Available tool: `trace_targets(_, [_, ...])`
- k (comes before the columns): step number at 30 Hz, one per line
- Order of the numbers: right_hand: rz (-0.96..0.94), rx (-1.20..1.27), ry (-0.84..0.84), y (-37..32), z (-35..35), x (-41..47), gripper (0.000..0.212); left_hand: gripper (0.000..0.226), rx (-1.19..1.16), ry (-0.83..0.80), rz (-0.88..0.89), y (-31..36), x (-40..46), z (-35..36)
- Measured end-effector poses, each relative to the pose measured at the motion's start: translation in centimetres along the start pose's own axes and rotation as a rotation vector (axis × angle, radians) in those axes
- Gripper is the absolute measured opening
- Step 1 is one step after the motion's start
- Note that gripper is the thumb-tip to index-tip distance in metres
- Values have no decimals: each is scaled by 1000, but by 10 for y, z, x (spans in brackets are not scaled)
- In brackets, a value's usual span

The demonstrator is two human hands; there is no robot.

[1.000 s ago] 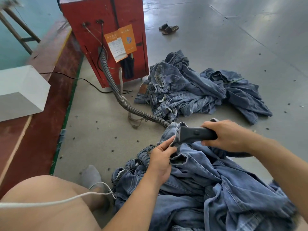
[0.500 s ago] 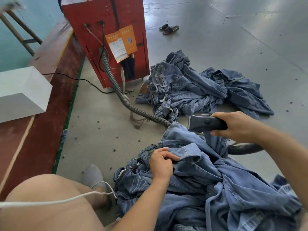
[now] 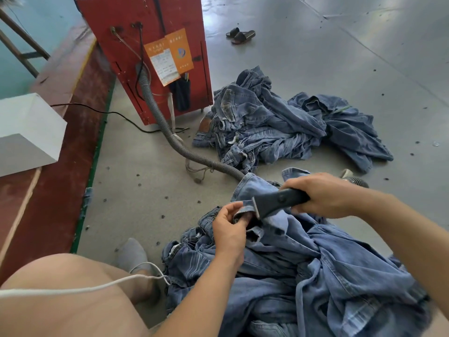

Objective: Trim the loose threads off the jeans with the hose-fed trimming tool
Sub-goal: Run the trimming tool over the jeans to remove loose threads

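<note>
Two jeans heaps (image 3: 279, 122) lie on grey concrete floor (image 3: 315, 52).

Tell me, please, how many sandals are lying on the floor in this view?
2: a dark sandal and a brown-soled sandal beside it, far off past the red machine. None else shows.
</note>
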State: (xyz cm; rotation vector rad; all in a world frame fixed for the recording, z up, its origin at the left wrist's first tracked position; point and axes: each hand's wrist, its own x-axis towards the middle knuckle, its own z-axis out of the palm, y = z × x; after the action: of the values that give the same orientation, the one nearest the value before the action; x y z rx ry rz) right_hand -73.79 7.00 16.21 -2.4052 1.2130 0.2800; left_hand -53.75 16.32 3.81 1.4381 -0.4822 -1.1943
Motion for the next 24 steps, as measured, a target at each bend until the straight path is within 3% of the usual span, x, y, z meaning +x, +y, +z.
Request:
trace_targets(4, [92,29,-17,16,-11,-6,31,27,-126,-123,-120,9,5,1])
trace_targets(8, [7,-48,-34,2,7,0,32,20,-109,-254,-264,6,-2,2])
trace_targets(12, [-75,-36,305,-13,1,19,45,27,156,-427,-362,-5,-16,0])
trace_targets(15, [-101,-40,569,-15,-16,34,54,26,169,-467,-419,-11,-20,3])
trace_targets(19, [-229,-257,740,-21,-30,47,61,22,84,-414,-473,-11,-14,0])
trace_targets(24, [-479,-487,854,-30,-31,48,52,24,-23,-355,-555,-13,-1,-8])
